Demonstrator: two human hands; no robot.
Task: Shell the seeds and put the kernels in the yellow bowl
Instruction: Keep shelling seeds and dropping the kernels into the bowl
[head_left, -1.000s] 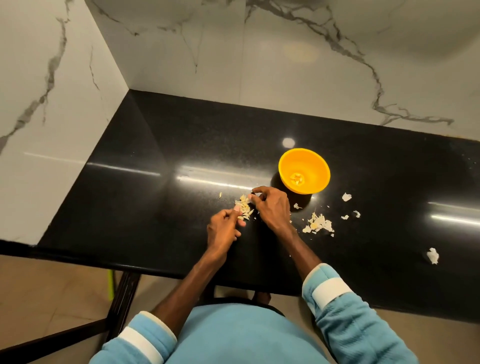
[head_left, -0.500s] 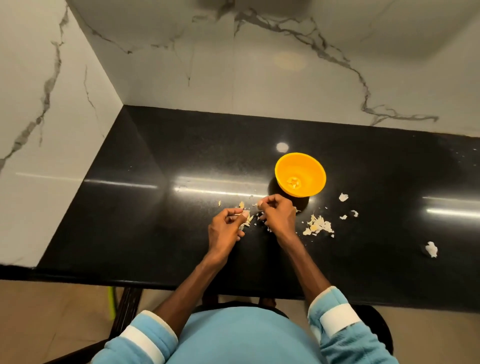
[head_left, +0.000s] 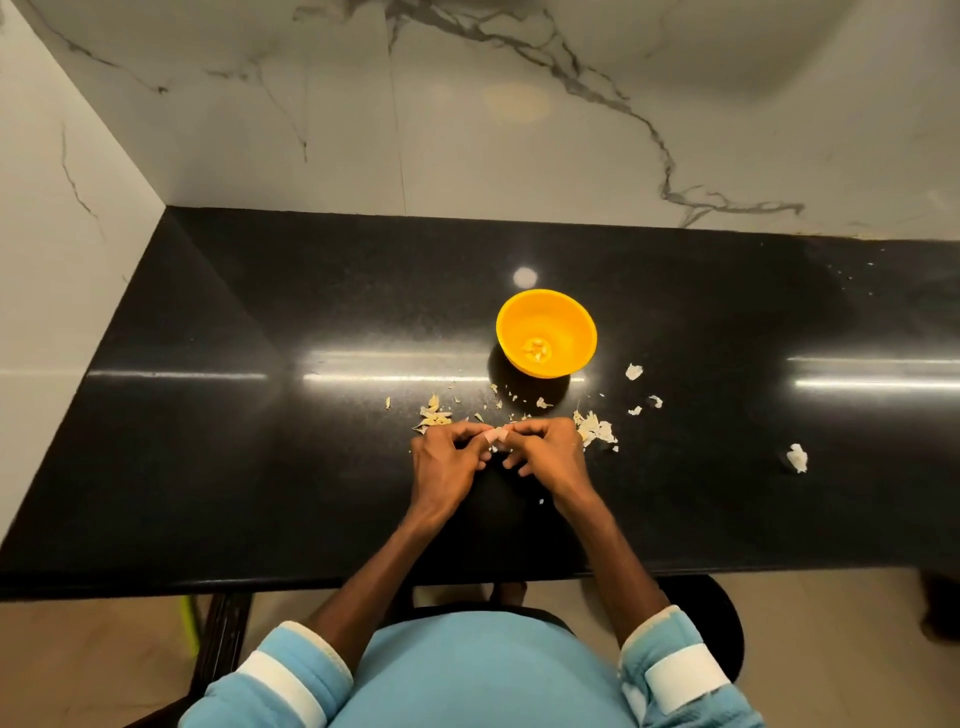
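A: Grip?
B: Left hand (head_left: 447, 460) and right hand (head_left: 545, 454) both pinch one seed (head_left: 496, 434) above desk (head_left: 260, 467).
A: Bowl (head_left: 571, 322)?
B: Just beyond, kernels (head_left: 536, 349) inside; shells (head_left: 597, 428) right of the hands.

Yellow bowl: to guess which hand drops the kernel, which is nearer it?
Right. The right hand is directly on the person's side of the yellow bowl; the left hand is farther, off to its left.

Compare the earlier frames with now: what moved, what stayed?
The left hand and right hand drew back from the seed pile toward the person and now pinch one pale seed between them. The yellow bowl, its kernels and the scattered shells stayed put.
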